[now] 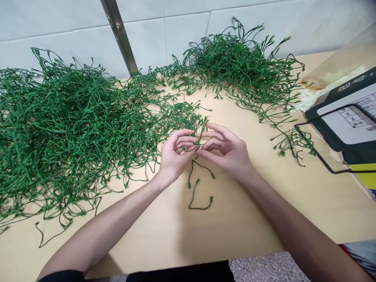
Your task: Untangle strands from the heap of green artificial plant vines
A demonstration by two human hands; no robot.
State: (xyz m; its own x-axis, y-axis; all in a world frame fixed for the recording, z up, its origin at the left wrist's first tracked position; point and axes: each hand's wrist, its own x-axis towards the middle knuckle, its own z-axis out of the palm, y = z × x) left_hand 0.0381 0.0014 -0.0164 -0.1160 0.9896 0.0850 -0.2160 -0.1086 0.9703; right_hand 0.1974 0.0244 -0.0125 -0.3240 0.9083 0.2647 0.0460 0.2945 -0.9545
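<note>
Both hands meet over the middle of the table, fingertips close together around a thin green plastic stem (202, 131) with a frayed, bud-like tip. My left hand (178, 150) is closed in a pinch on the stem's lower part. My right hand (227, 150) pinches the same stem from the other side, thumb and fingers nearly touching the left ones. Below the hands, a bent stem (202, 164) and another loose stem (201, 208) lie on the table. A large heap of green stems (73, 129) spreads beside and beyond my left hand.
A second heap of green stems (237, 62) lies at the back right, by the tiled wall (188, 35). A metal post (119, 31) stands behind. On the right are a dark box (349, 113), a black wire frame (320, 162), white pieces (307, 98) and a few stems (293, 143).
</note>
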